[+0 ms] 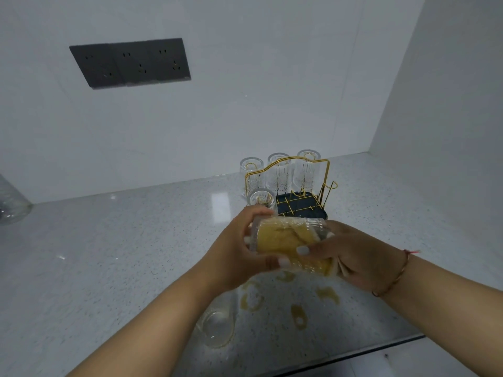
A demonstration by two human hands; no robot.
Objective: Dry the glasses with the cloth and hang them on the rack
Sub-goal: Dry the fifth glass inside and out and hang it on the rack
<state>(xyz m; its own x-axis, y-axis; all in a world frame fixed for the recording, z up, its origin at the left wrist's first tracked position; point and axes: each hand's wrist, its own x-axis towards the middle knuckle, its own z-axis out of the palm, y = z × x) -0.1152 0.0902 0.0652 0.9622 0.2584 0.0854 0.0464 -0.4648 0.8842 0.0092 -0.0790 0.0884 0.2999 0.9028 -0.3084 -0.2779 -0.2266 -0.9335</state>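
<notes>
Two hands (236,248) (353,257) gripping cloth-stuffed glass (288,240), just before rack (296,186)

A clear, ribbed drinking glass (288,240) shows the yellow cloth (277,238) stuffed inside it. The thin wire rack (285,172) is gold, over a dark navy drip tray (299,206); the upturned glasses (279,170) on it are clear with vertical fluted lines. The stone countertop (109,254) is pale grey, finely speckled dark, and carries yellow reflections. The wall socket panel (130,62) is charcoal grey on a plain white wall (245,77). Fingernails are painted white. A thin red-and-gold bracelet (394,276) circles one wrist.
</notes>
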